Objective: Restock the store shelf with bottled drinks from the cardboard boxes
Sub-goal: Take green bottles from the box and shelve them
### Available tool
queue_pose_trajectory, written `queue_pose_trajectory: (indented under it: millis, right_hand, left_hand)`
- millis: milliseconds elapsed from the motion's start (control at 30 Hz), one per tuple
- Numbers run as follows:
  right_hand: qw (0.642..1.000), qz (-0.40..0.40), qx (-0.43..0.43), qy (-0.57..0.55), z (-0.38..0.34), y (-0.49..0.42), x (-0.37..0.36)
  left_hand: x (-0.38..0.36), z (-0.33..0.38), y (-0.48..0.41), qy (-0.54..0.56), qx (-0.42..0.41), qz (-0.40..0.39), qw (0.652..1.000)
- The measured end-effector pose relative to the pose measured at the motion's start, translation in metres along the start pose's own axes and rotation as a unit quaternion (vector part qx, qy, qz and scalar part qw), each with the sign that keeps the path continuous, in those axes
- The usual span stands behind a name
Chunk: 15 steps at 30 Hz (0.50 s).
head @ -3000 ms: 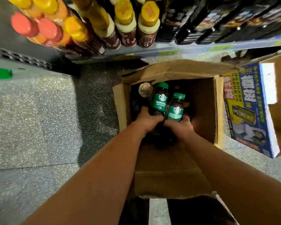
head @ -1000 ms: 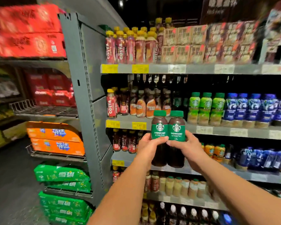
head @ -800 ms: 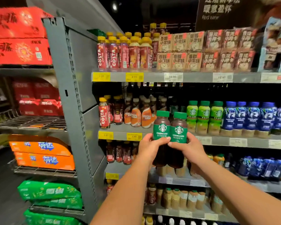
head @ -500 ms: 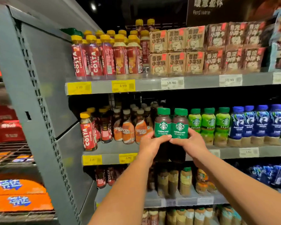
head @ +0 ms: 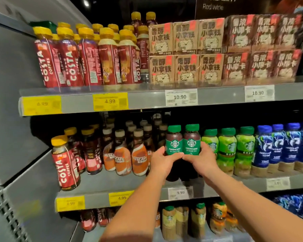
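Two small dark bottles with green caps and green labels are held up side by side, touching each other. The left bottle (head: 173,145) is gripped by the left hand (head: 162,160), and the right bottle (head: 191,144) is gripped by the right hand (head: 202,158). Both hands are curled round the lower half of the bottles. A thumb is laid across the front of each one, just under the label, and the right hand's fingers (head: 204,148) are wrapped up the outer side. The left hand's fingers are mostly hidden behind its bottle. The pair is held over the front of the grey metal shelf (head: 98,185) in the middle row, in the gap between the orange and brown bottles (head: 139,158) and the light green bottles (head: 226,149). It cannot be told if the bottoms are touching the shelf. To do this step well, the bottles should be kept upright and pushed straight back into the gap. The bottles beside them should not be bumped. The labels should be left facing the front, and the hands should be let go only once both bottles are standing flat.
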State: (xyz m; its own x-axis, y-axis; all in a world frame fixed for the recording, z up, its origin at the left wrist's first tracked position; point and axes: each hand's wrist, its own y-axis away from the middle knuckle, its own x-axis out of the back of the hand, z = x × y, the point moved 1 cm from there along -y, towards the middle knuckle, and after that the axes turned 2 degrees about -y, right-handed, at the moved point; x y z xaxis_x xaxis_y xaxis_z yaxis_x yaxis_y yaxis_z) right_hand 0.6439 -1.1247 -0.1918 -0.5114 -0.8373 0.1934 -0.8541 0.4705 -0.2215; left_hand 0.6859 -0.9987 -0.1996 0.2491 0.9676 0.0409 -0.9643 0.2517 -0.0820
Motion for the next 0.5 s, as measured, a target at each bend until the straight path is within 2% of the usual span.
queue_pose_trajectory:
  millis: [133,267,500]
  right_hand:
    - [0.999,-0.009,-0.002,0.05,0.017,-0.008,-0.007]
    - [0.998,-0.006,-0.003,0.055,0.031,-0.009,-0.014]
    - [0.994,0.099,0.022,0.049,0.049,0.017,-0.017]
  left_hand:
    - [0.0,-0.02,-0.012,0.004,0.016,0.008,1.0]
    - [0.005,-0.032,-0.014,-0.01,-0.002,0.001,1.0]
    - [0.005,-0.048,-0.014,-0.02,-0.005,0.033,0.999]
